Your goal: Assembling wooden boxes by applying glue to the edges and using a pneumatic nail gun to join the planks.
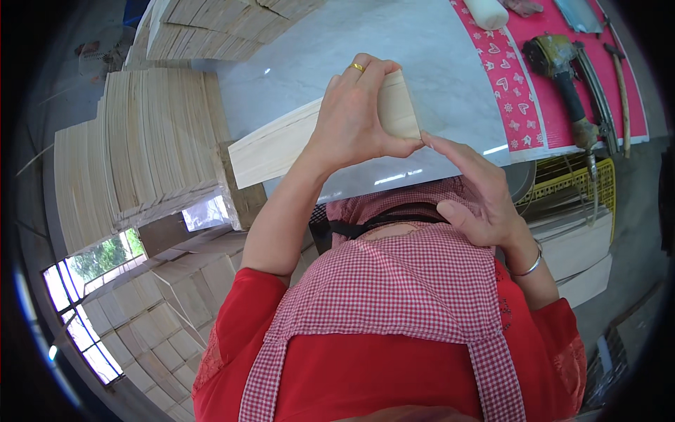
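Note:
My left hand [355, 112], with a gold ring on one finger, is wrapped over a pale wooden board [278, 144] above the near edge of the table. The long end of the board reaches out to the left, while its wide end shows right of my fingers. Whether it is one piece or several thin ones together is hidden by that hand. My right hand [478, 190], a bangle at its wrist, has its fingers stretched out and the thumb apart. Its fingertips touch the board's near right corner, beside my left thumb.
Tall stacks of thin wooden boards [158, 141] stand at the left, with more boards [218, 28] behind. On the pink cloth [524, 91] at the right lie a nail gun [566, 81], a hammer [619, 77] and a white cylinder [486, 13]. A yellow crate [576, 179] stands below the table's right side.

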{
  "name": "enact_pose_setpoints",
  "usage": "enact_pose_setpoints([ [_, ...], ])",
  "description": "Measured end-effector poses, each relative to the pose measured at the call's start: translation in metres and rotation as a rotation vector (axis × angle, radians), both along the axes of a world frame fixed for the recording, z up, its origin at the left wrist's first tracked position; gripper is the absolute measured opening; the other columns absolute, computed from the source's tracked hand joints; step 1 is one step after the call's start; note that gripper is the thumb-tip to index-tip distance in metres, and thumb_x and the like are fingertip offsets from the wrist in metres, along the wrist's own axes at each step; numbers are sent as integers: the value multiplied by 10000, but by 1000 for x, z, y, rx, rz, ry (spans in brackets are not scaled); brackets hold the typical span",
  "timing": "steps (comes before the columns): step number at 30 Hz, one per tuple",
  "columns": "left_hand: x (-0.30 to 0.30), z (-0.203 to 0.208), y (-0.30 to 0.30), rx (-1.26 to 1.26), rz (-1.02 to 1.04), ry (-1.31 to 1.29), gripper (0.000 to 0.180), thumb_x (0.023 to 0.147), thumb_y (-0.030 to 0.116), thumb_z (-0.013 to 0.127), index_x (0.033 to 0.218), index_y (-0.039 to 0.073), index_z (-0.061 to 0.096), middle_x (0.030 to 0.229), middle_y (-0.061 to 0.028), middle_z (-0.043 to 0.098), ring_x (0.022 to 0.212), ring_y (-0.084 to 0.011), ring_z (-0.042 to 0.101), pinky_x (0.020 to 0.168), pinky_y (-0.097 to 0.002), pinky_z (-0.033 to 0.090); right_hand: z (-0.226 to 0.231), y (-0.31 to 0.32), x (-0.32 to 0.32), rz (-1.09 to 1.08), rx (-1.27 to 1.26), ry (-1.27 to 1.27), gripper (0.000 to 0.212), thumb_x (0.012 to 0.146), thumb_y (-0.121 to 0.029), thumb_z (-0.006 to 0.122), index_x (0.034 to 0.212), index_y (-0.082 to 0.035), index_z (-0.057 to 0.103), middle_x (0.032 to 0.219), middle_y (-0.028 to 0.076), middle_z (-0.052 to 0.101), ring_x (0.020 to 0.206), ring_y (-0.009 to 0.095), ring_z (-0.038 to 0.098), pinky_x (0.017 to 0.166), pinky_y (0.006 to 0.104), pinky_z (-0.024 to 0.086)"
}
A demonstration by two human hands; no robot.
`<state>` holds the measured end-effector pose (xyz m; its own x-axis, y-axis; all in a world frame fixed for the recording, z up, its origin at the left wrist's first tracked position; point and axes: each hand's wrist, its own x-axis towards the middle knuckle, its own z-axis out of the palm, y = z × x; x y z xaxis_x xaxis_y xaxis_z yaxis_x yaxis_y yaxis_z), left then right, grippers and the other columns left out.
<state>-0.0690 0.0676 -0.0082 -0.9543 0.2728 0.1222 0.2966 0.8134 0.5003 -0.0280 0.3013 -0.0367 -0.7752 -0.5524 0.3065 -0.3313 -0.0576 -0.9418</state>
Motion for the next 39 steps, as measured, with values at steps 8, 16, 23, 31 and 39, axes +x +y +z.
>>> enact_pose_setpoints([
  [8, 12, 0, -6, -17, 7, 20, 830, 517, 359, 880, 1208, 31, 558, 1100, -132, 569, 1008, -340, 580, 872, -414, 450, -16, 85, -52, -633, 570, 140, 136, 906, -95, 659, 906, 33, 615, 824, 143, 625, 737, 309, 618, 695, 345, 502],
  [16, 11, -7, -5, 16, 11, 66, 800, 537, 418, 838, 1184, 19, 586, 1134, -142, 580, 1055, -315, 583, 888, -405, 432, -48, 155, -109, -682, 1076, 586, 518, 849, -199, 728, 1279, 22, 543, 1038, 225, 650, 923, 380, 652, 820, 441, 514],
  [23, 9, -17, -4, 25, 29, 124, 836, 557, 428, 851, 1228, 18, 566, 1133, -138, 579, 1087, -310, 577, 907, -413, 442, -24, 142, -144, -593, 1302, 299, 469, 803, -154, 722, 1209, 41, 591, 957, 245, 696, 953, 395, 675, 833, 452, 519],
  [31, 11, -15, -12, -58, -18, 91, 859, 539, 434, 891, 1209, 1, 571, 1148, -154, 587, 1106, -300, 569, 924, -405, 432, 110, 64, -92, -383, 1294, -156, 260, 814, -169, 754, 934, 38, 652, 833, 125, 687, 729, 184, 657, 652, 351, 522],
  [39, 11, -18, -8, -99, -24, 104, 840, 540, 420, 909, 1191, 5, 578, 1132, -141, 604, 1101, -286, 570, 925, -394, 427, 153, 33, -58, 32, 1088, 189, 403, 783, -45, 815, 1133, 36, 631, 1029, 89, 714, 918, 155, 670, 794, 310, 543],
])
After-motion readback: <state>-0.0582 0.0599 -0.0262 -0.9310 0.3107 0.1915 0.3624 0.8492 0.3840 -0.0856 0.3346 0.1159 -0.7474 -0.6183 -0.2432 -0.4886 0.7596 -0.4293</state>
